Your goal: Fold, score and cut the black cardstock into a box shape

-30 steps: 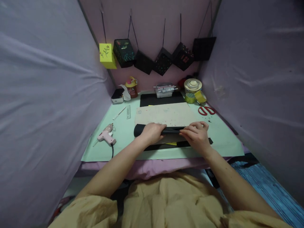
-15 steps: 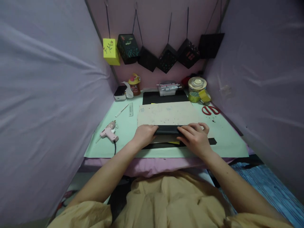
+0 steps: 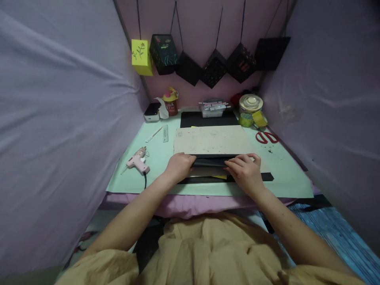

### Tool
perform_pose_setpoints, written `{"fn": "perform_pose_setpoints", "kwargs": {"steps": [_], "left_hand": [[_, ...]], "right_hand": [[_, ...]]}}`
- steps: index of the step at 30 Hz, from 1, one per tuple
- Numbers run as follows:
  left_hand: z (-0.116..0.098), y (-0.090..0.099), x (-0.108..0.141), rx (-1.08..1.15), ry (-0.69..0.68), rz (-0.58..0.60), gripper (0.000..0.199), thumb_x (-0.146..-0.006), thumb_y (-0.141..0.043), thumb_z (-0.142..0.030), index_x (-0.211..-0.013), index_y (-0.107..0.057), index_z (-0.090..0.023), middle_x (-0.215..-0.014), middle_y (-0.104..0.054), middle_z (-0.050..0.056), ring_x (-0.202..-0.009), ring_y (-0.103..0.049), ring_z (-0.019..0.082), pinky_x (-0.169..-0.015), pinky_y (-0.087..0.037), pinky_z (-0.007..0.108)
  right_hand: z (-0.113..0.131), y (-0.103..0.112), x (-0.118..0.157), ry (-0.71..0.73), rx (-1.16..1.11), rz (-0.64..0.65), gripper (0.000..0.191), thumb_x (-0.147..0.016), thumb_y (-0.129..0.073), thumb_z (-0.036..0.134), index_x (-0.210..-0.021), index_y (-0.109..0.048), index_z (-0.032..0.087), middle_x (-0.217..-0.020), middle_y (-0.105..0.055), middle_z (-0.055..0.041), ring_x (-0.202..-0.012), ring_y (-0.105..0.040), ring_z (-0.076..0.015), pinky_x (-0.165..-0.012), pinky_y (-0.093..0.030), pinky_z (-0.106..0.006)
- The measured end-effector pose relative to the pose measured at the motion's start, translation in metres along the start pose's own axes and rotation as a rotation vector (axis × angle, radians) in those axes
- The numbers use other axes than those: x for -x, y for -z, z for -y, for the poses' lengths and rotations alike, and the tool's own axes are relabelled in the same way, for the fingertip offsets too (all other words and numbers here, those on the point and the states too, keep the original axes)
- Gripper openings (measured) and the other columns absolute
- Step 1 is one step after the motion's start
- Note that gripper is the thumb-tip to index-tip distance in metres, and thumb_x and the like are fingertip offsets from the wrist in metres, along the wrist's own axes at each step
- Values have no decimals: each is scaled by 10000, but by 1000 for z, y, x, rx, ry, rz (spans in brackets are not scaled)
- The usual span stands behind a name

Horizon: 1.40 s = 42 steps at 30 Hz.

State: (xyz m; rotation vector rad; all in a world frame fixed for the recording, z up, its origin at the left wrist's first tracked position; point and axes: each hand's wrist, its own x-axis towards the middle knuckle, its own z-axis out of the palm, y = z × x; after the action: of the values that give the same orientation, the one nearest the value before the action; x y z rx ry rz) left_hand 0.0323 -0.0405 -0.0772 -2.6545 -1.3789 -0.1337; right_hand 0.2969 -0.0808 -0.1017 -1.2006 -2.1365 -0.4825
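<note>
A black folded strip of card or paper (image 3: 210,162) spans the gap between my hands, above the near part of a smudged off-white board (image 3: 211,139). My left hand (image 3: 180,165) pinches its left end, with the thumb and fingers closed. At the other end my right hand (image 3: 245,170) grips it, fingers bent over the top edge. Its far edge shows as a thin dark line, apart from the near flap. Below it, a black strip (image 3: 267,177) and a bit of yellow paper (image 3: 219,177) stick out from under the board.
On the left lie a pink glue gun (image 3: 138,161), a clear ruler (image 3: 165,133) and a white pen (image 3: 153,135). Red-handled scissors (image 3: 267,137) rest at right. Pens in a box (image 3: 213,108) and tape rolls (image 3: 259,118) stand behind; black boxes (image 3: 214,68) hang above.
The black piece has opened along its length, so a far edge now stands apart from the near flap. Both hands keep hold of its ends. The view has shifted slightly.
</note>
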Motion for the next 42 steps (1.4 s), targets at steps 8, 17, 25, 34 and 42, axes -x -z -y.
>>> {"fn": "perform_pose_setpoints", "kwargs": {"steps": [8,17,25,34,42], "left_hand": [[-4,-4,-1,27,21,13,240,-814,-638,-216,-1052,-665,-193,-979,-731,81,-913,-659,276,-732,-472,346],[0,-10,0,16,25,6,195,-811,-640,-230,-1000,-681,-204,-903,-734,64,-882,-662,264,-683,-461,320],[-10,-13,-2,47,29,-3,225,-816,-628,-225,-1033,-677,-190,-965,-735,84,-917,-667,274,-738,-495,345],[13,-13,12,431,-66,-127,423,-817,-636,-209,-1235,-575,-231,-1212,-673,40,-1145,-607,191,-1149,-278,459],[14,-34,15,692,-6,-311,152,-827,-648,-239,-971,-694,-225,-958,-752,-4,-898,-698,155,-1131,-339,463]], "right_hand": [[13,-3,-9,29,-35,7,155,-908,-629,340,-974,-681,210,-938,-754,-20,-890,-619,-197,-911,-277,-426],[12,-5,-8,53,-38,-17,101,-918,-620,297,-892,-675,216,-867,-752,16,-831,-616,-167,-885,-295,-404],[21,-10,-12,105,-56,-5,89,-926,-606,263,-924,-675,207,-891,-753,-5,-805,-620,-156,-858,-317,-379],[6,-10,-9,56,-99,9,87,-917,-616,260,-907,-692,216,-876,-754,4,-799,-637,-158,-839,-324,-381],[7,-5,-14,51,-135,52,120,-902,-632,299,-953,-707,221,-921,-754,-25,-831,-650,-187,-863,-332,-402]]}}
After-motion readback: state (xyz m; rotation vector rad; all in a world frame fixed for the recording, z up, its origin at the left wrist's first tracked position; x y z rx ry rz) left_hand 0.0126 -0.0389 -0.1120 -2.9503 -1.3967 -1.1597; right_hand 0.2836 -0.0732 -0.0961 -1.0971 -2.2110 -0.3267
